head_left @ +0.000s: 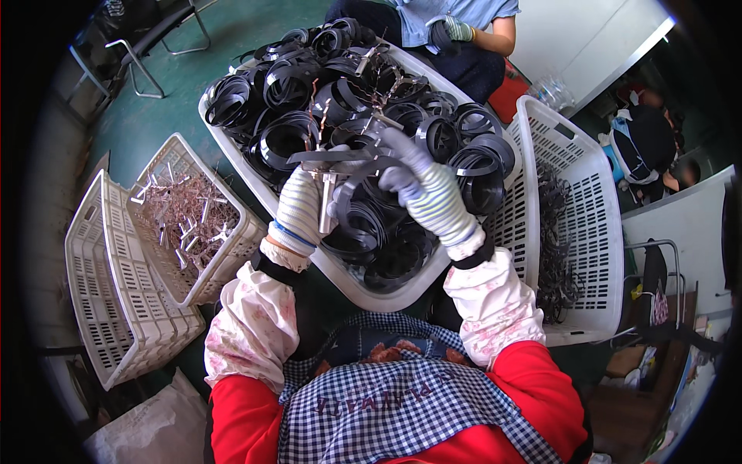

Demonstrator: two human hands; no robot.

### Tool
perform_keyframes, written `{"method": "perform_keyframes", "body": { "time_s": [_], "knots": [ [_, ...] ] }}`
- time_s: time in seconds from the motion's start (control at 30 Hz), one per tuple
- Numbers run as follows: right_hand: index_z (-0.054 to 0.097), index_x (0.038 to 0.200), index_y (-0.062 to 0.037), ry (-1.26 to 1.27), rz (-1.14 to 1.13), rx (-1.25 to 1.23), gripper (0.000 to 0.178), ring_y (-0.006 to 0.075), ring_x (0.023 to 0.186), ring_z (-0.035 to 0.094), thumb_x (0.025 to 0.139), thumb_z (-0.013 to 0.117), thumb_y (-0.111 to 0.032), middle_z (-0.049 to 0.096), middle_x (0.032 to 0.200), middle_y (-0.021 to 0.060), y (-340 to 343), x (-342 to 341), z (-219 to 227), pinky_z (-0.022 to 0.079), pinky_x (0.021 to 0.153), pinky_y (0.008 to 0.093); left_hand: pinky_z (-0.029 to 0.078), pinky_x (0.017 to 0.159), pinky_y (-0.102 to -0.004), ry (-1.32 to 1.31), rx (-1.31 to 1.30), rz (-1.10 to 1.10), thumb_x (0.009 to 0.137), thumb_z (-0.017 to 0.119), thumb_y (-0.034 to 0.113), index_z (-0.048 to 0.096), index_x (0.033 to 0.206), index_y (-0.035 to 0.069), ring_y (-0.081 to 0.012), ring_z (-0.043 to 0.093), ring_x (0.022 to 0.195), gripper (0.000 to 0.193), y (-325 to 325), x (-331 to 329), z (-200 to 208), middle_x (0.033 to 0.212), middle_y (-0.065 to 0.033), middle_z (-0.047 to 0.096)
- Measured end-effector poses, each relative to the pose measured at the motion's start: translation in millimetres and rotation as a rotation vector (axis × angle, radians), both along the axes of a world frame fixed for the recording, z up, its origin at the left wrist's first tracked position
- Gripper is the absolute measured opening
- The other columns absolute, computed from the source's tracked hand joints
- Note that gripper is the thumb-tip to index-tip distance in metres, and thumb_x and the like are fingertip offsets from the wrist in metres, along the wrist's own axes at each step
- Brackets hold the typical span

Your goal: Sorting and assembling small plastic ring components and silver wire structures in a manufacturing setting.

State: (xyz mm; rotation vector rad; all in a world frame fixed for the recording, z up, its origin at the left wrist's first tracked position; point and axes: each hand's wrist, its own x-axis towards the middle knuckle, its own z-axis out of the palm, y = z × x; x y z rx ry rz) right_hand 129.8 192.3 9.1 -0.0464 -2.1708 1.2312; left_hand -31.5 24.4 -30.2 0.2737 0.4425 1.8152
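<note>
My left hand (298, 207), in a striped knit glove, grips a silver metal piece (328, 203) with a downward stem, below thin copper-coloured wires. A black flat strip (357, 176) runs across the top of this piece and curls down toward the right. My right hand (435, 203), in a matching glove with grey fingertips, has its bent fingers closed at the strip's right-hand bend. Exactly how the fingertips pinch it is partly hidden. Both hands are above the near end of a large white tub (331, 272) heaped with coiled black strips (290, 138).
On the left, a white crate (251, 236) holds metal pieces with copper wires, beside another white crate (116, 309). A tall white crate (591, 232) at right contains dark strips. Beyond the tub sits a co-worker (456, 27) with a gloved hand on black coils. A chair (151, 46) stands far left.
</note>
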Motion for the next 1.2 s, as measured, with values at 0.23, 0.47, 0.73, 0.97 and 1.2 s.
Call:
{"method": "perform_keyframes", "body": {
  "time_s": [0.23,0.47,0.73,0.97,1.2],
  "knots": [
    [0.065,0.131,-0.0106,0.022,-0.09,0.208,0.044,0.0297,0.091,0.073,0.088,0.076,-0.016,0.075,0.103,0.0127,-11,-7,5,0.057,0.081,0.0377,0.06,0.06,-0.024,-0.044,-0.005,-0.019,0.107,0.049,0.039,0.063,0.125,0.003,-0.0174,0.071,0.073,0.044,6,10,3,0.109,-0.0137,0.073],
    [0.063,0.136,-0.0175,-0.051,-0.103,-0.114,0.033,0.0125,0.071,0.07,0.105,0.058,-0.029,0.076,0.096,0.0071,-6,4,10,0.053,0.062,0.0254,0.051,0.046,-0.027,0.219,-0.122,0.26,0.107,0.046,0.044,0.057,0.131,0.009,-0.0156,0.061,0.058,0.044,10,9,14,0.105,-0.0114,0.072],
    [0.042,0.15,-0.0042,-0.078,0.14,-1.069,0.065,0.0287,0.106,0.067,0.105,0.05,-0.051,0.063,0.128,0.0204,23,5,-1,0.057,0.092,0.0443,0.054,0.085,-0.0292,1.534,-0.236,0.874,0.101,0.053,0.006,0.051,0.135,0.005,-0.0166,0.069,0.094,0.034,8,29,24,0.114,-0.013,0.07],
    [0.036,0.154,-0.0078,-0.193,0.225,-1.134,0.057,0.0303,0.111,0.068,0.108,0.05,-0.036,0.062,0.131,0.0192,25,11,-2,0.057,0.095,0.0423,0.05,0.104,-0.0372,1.7,-0.116,0.729,0.099,0.048,-0.005,0.049,0.136,0.001,-0.0283,0.063,0.122,0.037,4,35,20,0.136,-0.0185,0.061],
    [0.024,0.16,-0.0324,0.022,0.283,-1.102,0.059,0.0343,0.105,0.069,0.108,0.051,-0.033,0.052,0.141,0.0216,46,19,6,0.063,0.081,0.0495,0.052,0.097,-0.0348,1.617,-0.146,0.883,0.105,0.049,0.009,0.051,0.135,0.003,-0.0249,0.068,0.112,0.031,5,29,24,0.127,-0.0161,0.067]
  ]
}}
